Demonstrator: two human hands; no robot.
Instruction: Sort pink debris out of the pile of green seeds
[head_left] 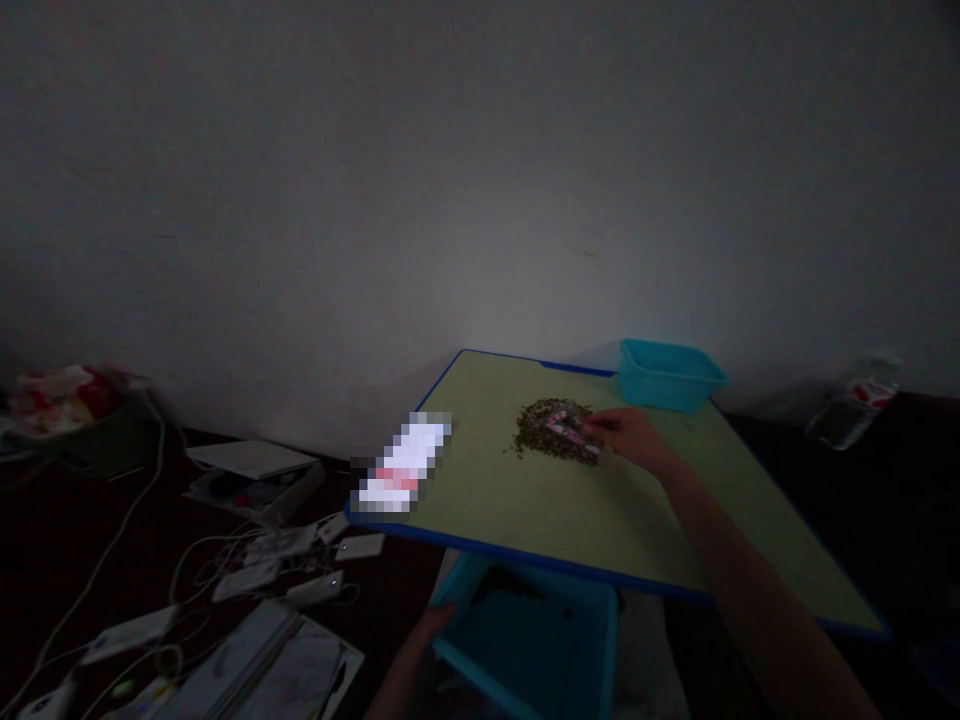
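My right hand (628, 436) reaches across a pale green table top with a blue rim (525, 555) and rests at the right side of a heap of small dark green bits (551, 430). Its fingers are closed on a small pink and white card-like thing (571, 428) lying in the heap. Below the table's front edge, my left hand (439, 620) grips the left rim of a turquoise plastic tub (540, 650), in which a few dark bits lie.
A second turquoise tub (667, 373) stands at the table's far right corner. A blurred white and pink item (403, 462) lies at the table's left edge. Cables, chargers and papers (247, 590) cover the dark floor at left. A plastic bottle (855, 400) lies at right. The wall is close behind.
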